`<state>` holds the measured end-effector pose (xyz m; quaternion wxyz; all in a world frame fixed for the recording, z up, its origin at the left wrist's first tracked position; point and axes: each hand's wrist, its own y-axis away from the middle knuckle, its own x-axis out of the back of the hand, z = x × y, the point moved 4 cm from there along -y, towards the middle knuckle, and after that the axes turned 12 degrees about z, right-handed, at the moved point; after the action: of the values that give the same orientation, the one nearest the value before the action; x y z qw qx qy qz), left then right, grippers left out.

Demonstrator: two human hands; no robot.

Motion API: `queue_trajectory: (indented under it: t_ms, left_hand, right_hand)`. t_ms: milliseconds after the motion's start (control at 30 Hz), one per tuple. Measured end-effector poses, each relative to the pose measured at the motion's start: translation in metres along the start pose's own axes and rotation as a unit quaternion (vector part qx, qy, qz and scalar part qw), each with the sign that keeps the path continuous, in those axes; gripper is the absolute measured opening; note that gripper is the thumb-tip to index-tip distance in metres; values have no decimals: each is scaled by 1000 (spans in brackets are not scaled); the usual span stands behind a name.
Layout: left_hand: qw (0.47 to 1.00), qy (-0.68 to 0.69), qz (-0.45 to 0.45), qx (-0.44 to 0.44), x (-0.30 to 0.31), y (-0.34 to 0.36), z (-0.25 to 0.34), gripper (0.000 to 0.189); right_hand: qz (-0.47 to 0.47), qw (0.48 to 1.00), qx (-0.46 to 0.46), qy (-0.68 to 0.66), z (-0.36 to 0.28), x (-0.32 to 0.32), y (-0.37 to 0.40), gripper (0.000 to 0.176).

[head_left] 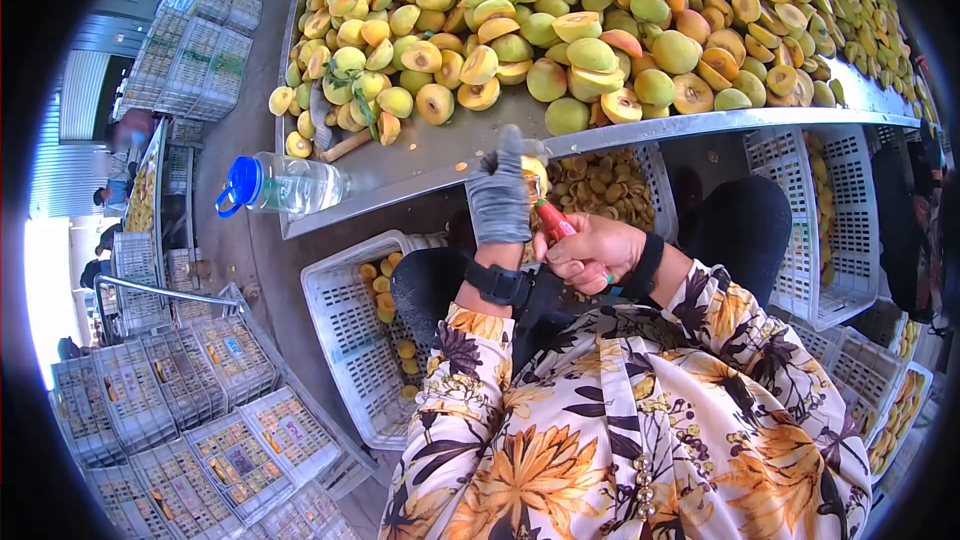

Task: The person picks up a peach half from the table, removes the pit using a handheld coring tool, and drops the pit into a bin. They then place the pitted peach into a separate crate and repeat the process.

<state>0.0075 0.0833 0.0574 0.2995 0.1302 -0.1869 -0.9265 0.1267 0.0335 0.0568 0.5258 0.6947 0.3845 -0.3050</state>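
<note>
My left hand point(498, 202), in a grey glove, is closed around a yellow peach half point(536, 172) just in front of the table edge. In my bare right hand point(602, 248) is a red-handled pitting tool point(553, 219). Its metal end meets the peach half, though the exact contact is too small to make out. A large heap of peaches point(590, 55), many cut in halves, covers the metal table point(410, 172) beyond my hands. Below them, a crate of cut peach pieces point(600, 190) shows partly under the table.
A clear bottle with a blue lid point(242, 187) lies at the table's left corner, near a wooden handle point(346, 146). White crates stand beside my left leg point(335, 340) and right leg point(800, 240). Stacked crates point(190, 390) fill the lower left; people point(120, 185) are farther back.
</note>
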Motion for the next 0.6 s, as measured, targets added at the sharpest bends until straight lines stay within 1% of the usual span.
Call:
queue_trajectory:
  t_ms: [33, 67, 133, 167, 200, 233, 267, 300, 333, 367, 400, 433, 467, 500, 533, 567, 600]
  left_hand:
    - [979, -139, 1, -147, 0, 7, 13, 42]
    - [979, -140, 0, -146, 2, 4, 9, 42]
    - [957, -198, -65, -203, 2, -12, -2, 43]
    - [982, -142, -78, -98, 5, -22, -7, 46]
    - [981, -144, -77, -101, 5, -29, -8, 46]
    - [999, -6, -40, 22, 9, -30, -8, 48]
    - [981, 135, -2, 141, 11, -29, -9, 50]
    - [966, 198, 18, 165, 17, -28, -4, 53]
    - [976, 189, -7, 111, 29, -31, 2, 54]
    - [977, 188, -25, 97, 44, -29, 15, 49]
    - [978, 188, -45, 83, 60, -24, 27, 44]
    - [988, 149, 32, -22, 83, -24, 34, 44]
    - [980, 107, 108, -127, 109, -21, 38, 44]
    - [919, -166, 126, -336, 135, -9, 56, 41]
    - [744, -421, 129, -503, 160, 3, 68, 38]
    - [830, -387, 132, -379, 220, -18, 58, 37]
    - [897, -343, 133, -244, 259, -38, 44, 37]
  right_hand:
    - [0, 1000, 0, -1, 0, 0, 0, 12]
    - [16, 1000, -8, 6, 2, 0, -1, 12]
    - [31, 999, -13, 13, 2, 0, -1, 12]
    - [22, 1000, -4, -4, 2, -1, -3, 12]
    - [12, 1000, 4, -24, 2, -2, -4, 12]
    - [0, 999, 25, -29, 0, -5, -2, 12]
    - [-29, 996, 77, 43, -4, -12, 7, 13]
    - [-35, 995, 80, 57, -9, -15, 16, 12]
    - [-41, 993, 84, 69, -12, -16, 22, 12]
    - [-26, 990, 105, 94, -17, -11, 26, 13]
    - [14, 988, 108, 110, -23, -5, 31, 17]
    - [84, 953, 135, 258, -27, 2, 30, 14]
    - [153, 890, 160, 399, -31, 12, 27, 13]
    - [230, 713, 223, 624, -25, 39, 15, 15]
    - [289, 471, 266, 790, -18, 59, 6, 19]
    - [337, 471, 177, 796, -19, 66, 5, 29]
    - [338, 469, 183, 795, -22, 65, 4, 29]
